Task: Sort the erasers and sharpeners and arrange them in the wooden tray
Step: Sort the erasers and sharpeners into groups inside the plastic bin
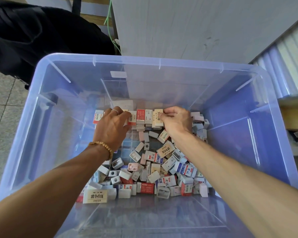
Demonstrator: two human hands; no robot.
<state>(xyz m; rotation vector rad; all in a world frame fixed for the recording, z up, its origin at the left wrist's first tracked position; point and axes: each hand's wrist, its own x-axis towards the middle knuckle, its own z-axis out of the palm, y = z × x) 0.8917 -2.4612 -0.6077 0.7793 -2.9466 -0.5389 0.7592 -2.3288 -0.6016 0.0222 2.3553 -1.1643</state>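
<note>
I'm working both hands deep in the clear plastic bin (46,93), at the row of erasers (145,117) stood on edge along its far side. My left hand (110,125) has its fingers curled over the left end of that row, pressing in on the end packets, and my right hand (176,120) pinches the cream eraser (158,117) at the right end between thumb and fingertips, so the line is squeezed from both sides. The rest of the stock lies loose in a heap (151,172) nearer me: wrapped erasers mixed with small grey and pink sharpeners, with one large cream eraser (95,196) flat at the near left. I see no wooden tray anywhere; there may be a clear divided insert under the pile, but I cannot tell. As I judge it, the step in hand is squaring up this eraser row, and doing it well means keeping the pressure even from both ends so the middle packets don't buckle upward, seating the cream one flush and upright against its neighbour, and easing off gently so nothing tips. Sharpeners sit close behind my right wrist, so I would lift that arm clear, not drag it back through the heap
</note>
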